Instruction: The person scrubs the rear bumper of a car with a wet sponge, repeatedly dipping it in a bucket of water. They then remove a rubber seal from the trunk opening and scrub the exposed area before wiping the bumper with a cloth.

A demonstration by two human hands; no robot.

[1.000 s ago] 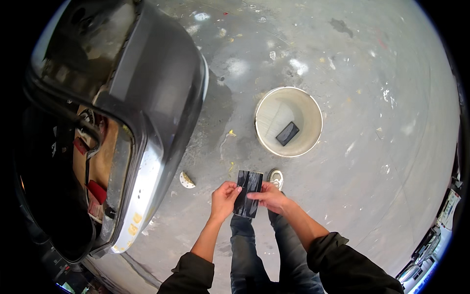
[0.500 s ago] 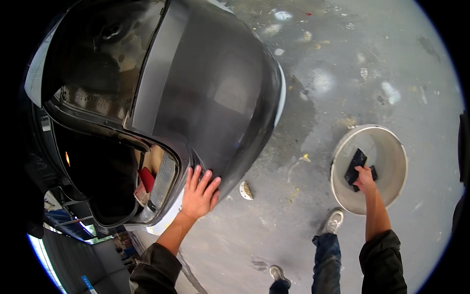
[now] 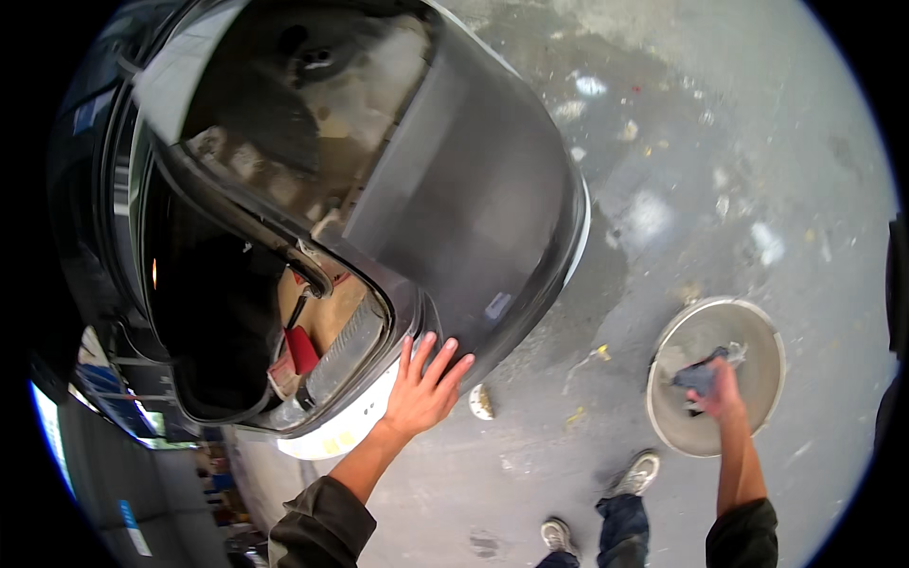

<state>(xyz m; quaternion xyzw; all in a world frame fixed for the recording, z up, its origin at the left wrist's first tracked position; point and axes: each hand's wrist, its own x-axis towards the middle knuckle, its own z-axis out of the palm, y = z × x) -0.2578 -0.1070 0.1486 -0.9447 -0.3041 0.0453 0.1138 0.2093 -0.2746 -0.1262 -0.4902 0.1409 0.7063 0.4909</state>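
Observation:
My left hand [image 3: 423, 386] lies with spread fingers on the corner of a dark grey car body panel [image 3: 473, 189], beside the open lamp recess. It grips nothing. Over to the right, my right hand [image 3: 723, 386] reaches down into a round, pale bucket [image 3: 661, 423] on the floor. Its fingers close round a dark, flat, rectangular pad [image 3: 696, 379], which now looks grey-blue and is blurred by motion. Another dark piece [image 3: 696, 409] shows partly beneath it in the bucket.
The car's open body holds a red object [image 3: 301, 350] and a brown panel. A small, pale half-round piece [image 3: 481, 402] lies on the grey floor [image 3: 568, 426] near the car. My shoes [image 3: 636, 473] stand between car and bucket. White and yellow spots mark the floor.
The view has shifted, so the car sits further right and the bucket lower. The pad in my right hand has turned and looks lighter. My left hand stays on the panel's corner.

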